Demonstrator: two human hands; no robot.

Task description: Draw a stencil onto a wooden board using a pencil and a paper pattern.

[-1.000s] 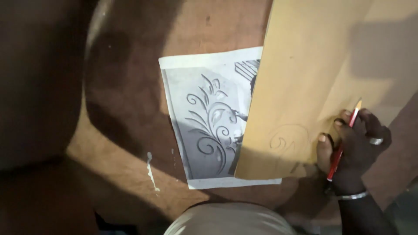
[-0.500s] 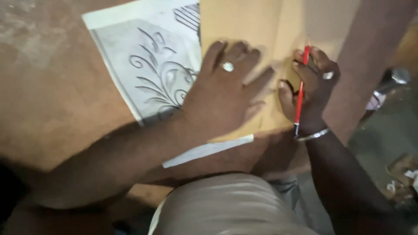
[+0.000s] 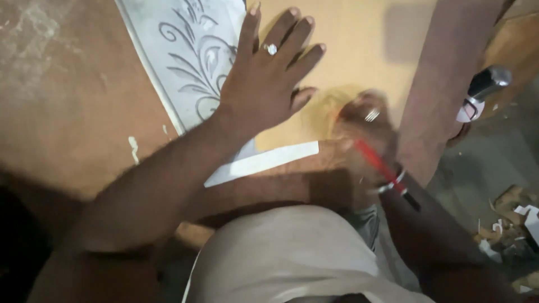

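My left hand (image 3: 264, 84), with a ring on one finger, lies flat with fingers spread on a tan sheet (image 3: 348, 50), partly over a white printed page with a grey leafy scroll pattern (image 3: 185, 50). My right hand (image 3: 365, 132) is blurred with motion at the sheet's near edge. It grips a red pencil (image 3: 382, 168) whose dark end points toward me. A bangle sits on that wrist. Faint drawn lines show on the tan sheet by the right hand.
Both sheets lie on a brown board (image 3: 67, 112) with pale stains. A brown strip (image 3: 443, 73) runs down the right side. Beyond it is a tool with a grey handle (image 3: 485, 84), and wood scraps (image 3: 511, 224) litter the floor.
The view has shifted closer. My left hand came onto the tan sheet and stays pressed there. My right hand with the pencil moved lower and is now moving fast.
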